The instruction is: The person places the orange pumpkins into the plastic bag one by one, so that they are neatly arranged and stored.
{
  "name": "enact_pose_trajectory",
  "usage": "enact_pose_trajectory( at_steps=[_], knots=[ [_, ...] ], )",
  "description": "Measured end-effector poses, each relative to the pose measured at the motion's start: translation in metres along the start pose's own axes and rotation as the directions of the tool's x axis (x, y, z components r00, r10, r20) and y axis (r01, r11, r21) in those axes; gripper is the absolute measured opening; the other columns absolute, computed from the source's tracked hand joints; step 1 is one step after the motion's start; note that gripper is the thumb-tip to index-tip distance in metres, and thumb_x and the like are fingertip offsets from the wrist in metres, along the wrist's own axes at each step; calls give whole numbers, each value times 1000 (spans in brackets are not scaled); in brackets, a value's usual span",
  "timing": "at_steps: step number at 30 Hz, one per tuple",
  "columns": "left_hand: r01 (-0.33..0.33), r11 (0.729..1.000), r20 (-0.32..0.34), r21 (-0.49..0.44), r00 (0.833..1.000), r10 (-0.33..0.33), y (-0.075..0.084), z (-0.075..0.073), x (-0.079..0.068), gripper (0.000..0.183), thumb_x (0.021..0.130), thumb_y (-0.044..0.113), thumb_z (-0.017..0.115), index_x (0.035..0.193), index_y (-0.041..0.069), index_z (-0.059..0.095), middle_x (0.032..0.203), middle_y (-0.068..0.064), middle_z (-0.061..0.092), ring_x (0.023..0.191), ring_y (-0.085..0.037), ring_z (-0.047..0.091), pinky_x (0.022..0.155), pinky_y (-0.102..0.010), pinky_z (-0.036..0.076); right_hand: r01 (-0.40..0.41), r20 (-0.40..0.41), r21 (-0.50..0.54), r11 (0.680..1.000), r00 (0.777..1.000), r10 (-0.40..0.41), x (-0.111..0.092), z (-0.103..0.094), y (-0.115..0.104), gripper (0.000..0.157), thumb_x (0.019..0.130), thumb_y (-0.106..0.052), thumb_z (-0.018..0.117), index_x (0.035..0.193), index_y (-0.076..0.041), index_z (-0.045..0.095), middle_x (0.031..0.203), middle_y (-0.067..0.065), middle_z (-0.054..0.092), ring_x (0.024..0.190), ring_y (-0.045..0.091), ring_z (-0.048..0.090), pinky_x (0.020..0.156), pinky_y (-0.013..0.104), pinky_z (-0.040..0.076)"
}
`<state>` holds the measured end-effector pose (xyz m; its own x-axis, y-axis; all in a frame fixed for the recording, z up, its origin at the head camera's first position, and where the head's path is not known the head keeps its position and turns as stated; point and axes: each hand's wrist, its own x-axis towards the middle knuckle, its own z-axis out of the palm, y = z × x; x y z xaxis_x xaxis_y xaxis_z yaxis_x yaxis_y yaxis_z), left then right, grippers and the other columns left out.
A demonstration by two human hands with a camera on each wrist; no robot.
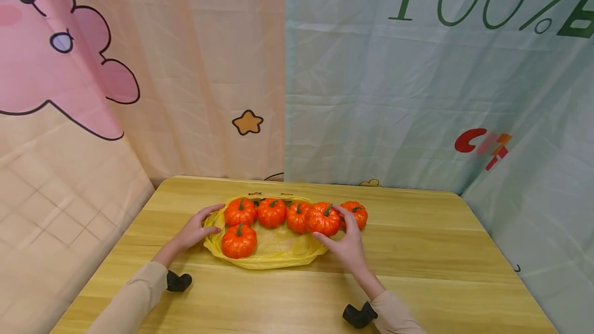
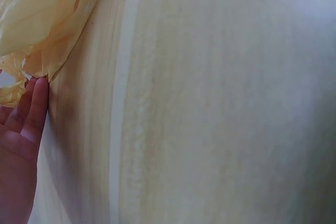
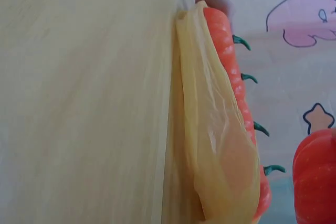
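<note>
A yellow plastic bag (image 1: pixel 283 251) lies spread on the table, its mouth facing up, with several small orange pumpkins (image 1: pixel 238 241) with green stems inside. At the bag's left edge, my left hand (image 1: pixel 192 231) holds the rim between thumb and fingers; the left wrist view shows those fingers (image 2: pixel 37 108) fairly straight against the plastic. Over the bag's right end, my right hand (image 1: pixel 345 244) grips a pumpkin (image 1: pixel 323 219) between thumb and fingers. That pumpkin (image 3: pixel 315 182) appears raised beside the bag in the right wrist view. Another pumpkin (image 1: pixel 355 214) sits right of the bag, partly behind my right hand.
The wooden table (image 1: pixel 417 251) extends around the bag, its back edge close to a printed curtain (image 1: pixel 352 117). Further curtains hang at the left and right sides. A black wrist mount (image 1: pixel 178 281) is on the left forearm, another mount (image 1: pixel 359 316) on the right.
</note>
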<state>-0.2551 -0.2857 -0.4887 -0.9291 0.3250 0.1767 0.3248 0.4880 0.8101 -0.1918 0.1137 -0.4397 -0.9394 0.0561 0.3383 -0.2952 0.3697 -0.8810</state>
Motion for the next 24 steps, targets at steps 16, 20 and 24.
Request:
enact_pose_trajectory(
  at_steps=[16,20,24],
  knots=[
    [0,1000,-13,-5,1000,0,-1,1,0,61,87,6,65,142,-4,41,146,-29,38,134,-49,33,109,-64,27,43,96,53,998,994,-48,-6,53,10,74,66,-21,89,129,-15,52,128,9,50,113,24,50,91,37,50],
    [9,1000,-16,-4,1000,-9,0,2,-1,61,86,7,65,142,-3,41,146,-28,38,135,-47,34,108,-63,27,45,123,20,999,991,-47,-8,61,9,72,66,-25,89,128,-18,53,126,9,47,112,22,49,91,36,50],
    [18,1000,-19,-2,1000,-18,1,2,-1,61,87,7,65,142,-2,41,146,-28,38,135,-47,34,108,-62,27,42,159,-6,999,986,-41,-9,69,8,72,65,-25,89,128,-19,53,124,6,47,112,20,50,90,32,50]
  ],
)
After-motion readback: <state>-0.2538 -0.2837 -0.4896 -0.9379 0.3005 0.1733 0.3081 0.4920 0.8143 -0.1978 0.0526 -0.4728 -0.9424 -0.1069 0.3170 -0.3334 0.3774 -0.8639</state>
